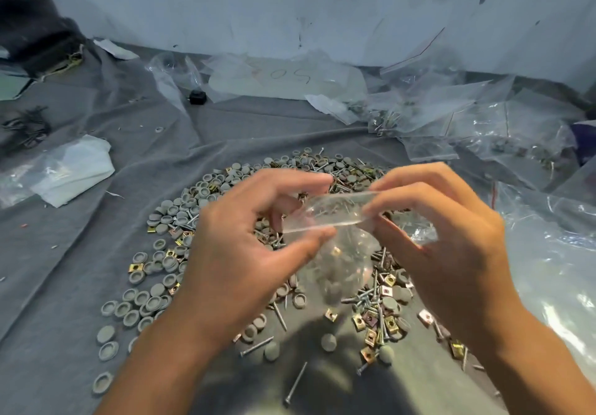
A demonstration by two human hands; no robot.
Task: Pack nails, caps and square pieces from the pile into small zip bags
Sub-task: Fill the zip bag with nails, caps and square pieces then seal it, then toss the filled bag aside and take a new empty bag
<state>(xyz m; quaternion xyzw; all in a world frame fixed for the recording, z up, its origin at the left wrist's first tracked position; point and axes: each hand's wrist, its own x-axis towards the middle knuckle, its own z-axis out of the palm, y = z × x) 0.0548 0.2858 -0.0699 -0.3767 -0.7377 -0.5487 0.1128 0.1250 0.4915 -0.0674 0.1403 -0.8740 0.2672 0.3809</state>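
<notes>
Clear small zip bag (325, 237) held above pile (180, 237) at middle of grey cloth (64, 269), hanging partly filled (caps and gold square piece show through plastic). Left hand (248, 246) pinches bag's top strip at its left end, thumb below, forefinger above. Right hand (438, 237) pinches right end likewise. More clear bags (451, 108) heaped toward cloth's far right corner.
</notes>
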